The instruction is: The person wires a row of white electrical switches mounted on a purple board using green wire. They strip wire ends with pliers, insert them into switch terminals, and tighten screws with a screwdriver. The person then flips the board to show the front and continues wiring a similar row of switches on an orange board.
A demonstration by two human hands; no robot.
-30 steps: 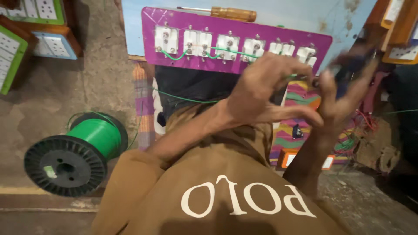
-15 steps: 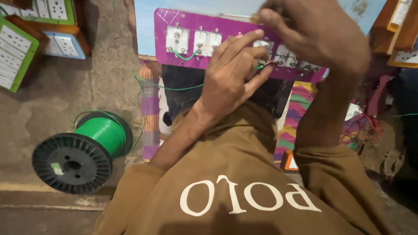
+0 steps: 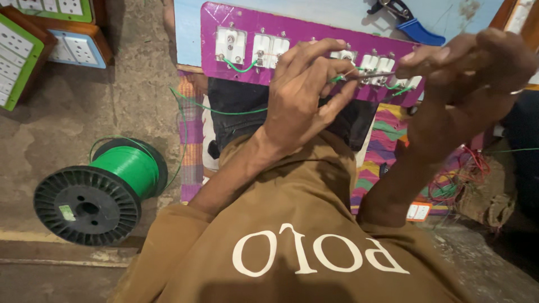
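Note:
A purple board (image 3: 209, 53) with a row of white switch backs leans over my lap, linked by short green wire loops. My left hand (image 3: 303, 101) pinches the green wire (image 3: 337, 78) against the board near the middle switches. My right hand (image 3: 474, 59) is closed on a screwdriver; its thin metal shaft (image 3: 375, 74) points left, and its tip meets the wire by my left fingertips. A long green strand (image 3: 224, 110) runs from the board down to the left.
A black spool of green wire (image 3: 106, 188) lies on the concrete floor at the left. Framed switch panels (image 3: 19, 50) sit at the top left. Blue-handled pliers (image 3: 415, 25) rest on the pale blue sheet (image 3: 314, 12) behind the board. A tangle of wires (image 3: 457, 179) lies at the right.
My right hand reached up over the board's top edge, where a screwdriver lay, and has come down to the right holding it. My left hand stayed on the wire at the board.

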